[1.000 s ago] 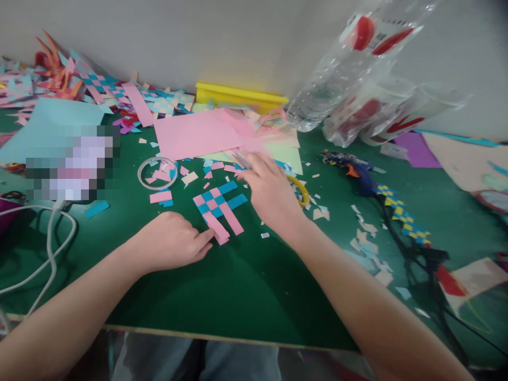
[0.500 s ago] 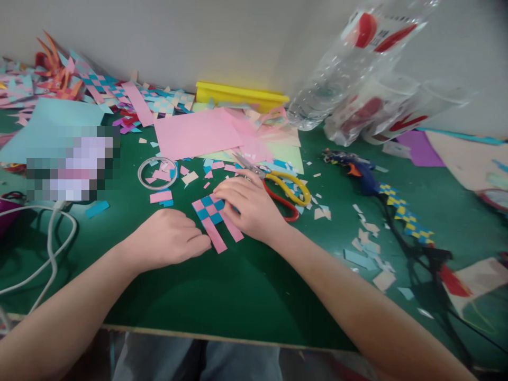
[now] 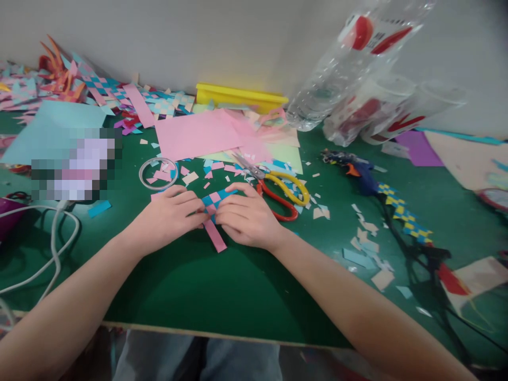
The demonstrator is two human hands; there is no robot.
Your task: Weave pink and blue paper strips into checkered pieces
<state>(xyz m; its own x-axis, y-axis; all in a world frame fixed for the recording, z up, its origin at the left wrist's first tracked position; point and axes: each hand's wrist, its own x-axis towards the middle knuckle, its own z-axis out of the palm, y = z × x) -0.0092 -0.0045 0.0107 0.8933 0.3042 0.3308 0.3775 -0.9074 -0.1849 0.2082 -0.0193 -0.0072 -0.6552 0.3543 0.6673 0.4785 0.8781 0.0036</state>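
A small woven piece of pink and blue paper strips (image 3: 214, 198) lies between my two hands on the green table. One loose pink strip end (image 3: 215, 236) sticks out of it toward me. My left hand (image 3: 170, 216) closes on its left edge with bent fingers. On its right side my right hand (image 3: 248, 216) grips it, fingers curled and the index finger over the far edge. The hands cover much of the weave. Just past my right hand rest scissors (image 3: 278, 188) with one red and one yellow handle. Behind my left hand lies a roll of clear tape (image 3: 159, 173).
Pink paper sheets (image 3: 198, 132) and many paper scraps spread behind the hands. A phone (image 3: 81, 166) with a white cable is at left. A plastic bottle (image 3: 329, 74) and cups (image 3: 377, 111) lean at the back right, near a blue glue gun (image 3: 363, 177).
My left hand has moved up and right onto the woven piece's left edge. A blue strip now extends to the right under my right hand, which has shifted slightly.
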